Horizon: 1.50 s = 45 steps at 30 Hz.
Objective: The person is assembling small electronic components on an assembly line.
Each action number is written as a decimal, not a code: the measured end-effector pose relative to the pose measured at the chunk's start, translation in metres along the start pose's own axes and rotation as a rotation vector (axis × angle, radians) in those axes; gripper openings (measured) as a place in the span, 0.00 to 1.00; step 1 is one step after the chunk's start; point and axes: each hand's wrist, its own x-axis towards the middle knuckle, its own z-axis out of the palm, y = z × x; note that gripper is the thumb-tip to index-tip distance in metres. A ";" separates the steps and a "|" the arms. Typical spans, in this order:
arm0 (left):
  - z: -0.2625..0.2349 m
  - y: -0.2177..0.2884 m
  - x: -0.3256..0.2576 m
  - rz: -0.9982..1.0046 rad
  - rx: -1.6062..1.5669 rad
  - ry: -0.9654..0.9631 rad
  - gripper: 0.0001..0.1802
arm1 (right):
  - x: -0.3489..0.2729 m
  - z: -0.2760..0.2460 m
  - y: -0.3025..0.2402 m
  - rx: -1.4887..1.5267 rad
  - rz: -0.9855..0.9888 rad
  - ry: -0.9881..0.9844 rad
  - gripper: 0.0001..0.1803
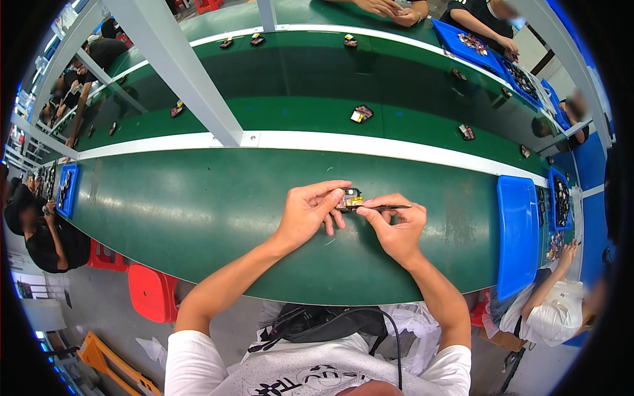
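Note:
My left hand (316, 210) is closed on a small black device housing (349, 198) with a yellow patch and pale parts inside, held above the green table (191, 204). Between the thumb and fingers of my right hand (396, 228) is a thin dark tool (392, 207), perhaps tweezers; its exact kind does not show. The tool's tip touches or lies just over the housing's right side, near the yellow patch. My fingers partly cover the housing.
A blue tray (517, 231) lies at the table's right end. Past a white rail (297, 140), small devices such as this one (361, 113) rest on a green conveyor belt (290, 72). A white post (178, 66) rises at left. A red stool (152, 292) stands below; co-workers sit around.

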 end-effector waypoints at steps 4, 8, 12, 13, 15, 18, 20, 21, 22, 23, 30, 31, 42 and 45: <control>0.001 0.002 0.000 0.012 0.004 -0.005 0.19 | 0.000 -0.001 0.003 -0.012 -0.011 0.005 0.07; 0.001 0.002 0.000 0.010 -0.004 -0.009 0.19 | 0.001 -0.001 0.000 0.023 0.025 0.020 0.07; 0.003 0.001 0.001 0.012 -0.003 -0.005 0.19 | 0.003 -0.004 -0.003 0.013 0.028 0.009 0.06; 0.003 0.001 0.001 0.017 0.001 -0.002 0.18 | 0.003 -0.004 -0.003 0.000 0.025 0.002 0.06; 0.003 0.000 0.000 0.014 0.010 -0.001 0.18 | 0.003 -0.004 -0.003 0.005 0.026 -0.001 0.06; 0.000 -0.001 0.001 0.009 0.024 -0.010 0.18 | 0.003 -0.004 -0.004 0.004 0.016 -0.005 0.06; 0.000 -0.001 0.001 0.006 0.030 -0.017 0.17 | 0.003 -0.005 -0.003 -0.001 0.004 -0.007 0.06; 0.000 -0.001 0.002 0.007 0.018 -0.020 0.17 | 0.002 -0.007 -0.002 -0.021 -0.016 -0.017 0.07; 0.001 -0.001 0.002 0.008 0.006 -0.023 0.17 | 0.002 -0.008 -0.001 -0.042 -0.034 -0.027 0.07; 0.001 -0.001 0.003 0.008 0.006 -0.025 0.17 | 0.001 -0.008 0.000 -0.042 -0.034 -0.026 0.07; 0.002 0.000 0.002 0.016 0.030 0.012 0.17 | 0.002 -0.006 0.000 -0.019 -0.013 -0.003 0.08; 0.001 0.001 0.002 0.028 0.041 0.013 0.17 | 0.002 -0.006 0.001 -0.017 -0.029 0.002 0.08; 0.000 -0.002 0.001 0.031 0.034 0.009 0.17 | 0.003 -0.006 -0.003 -0.101 -0.117 -0.059 0.08; 0.001 -0.003 0.001 0.033 0.024 0.014 0.17 | 0.003 -0.006 -0.002 -0.110 -0.126 -0.081 0.08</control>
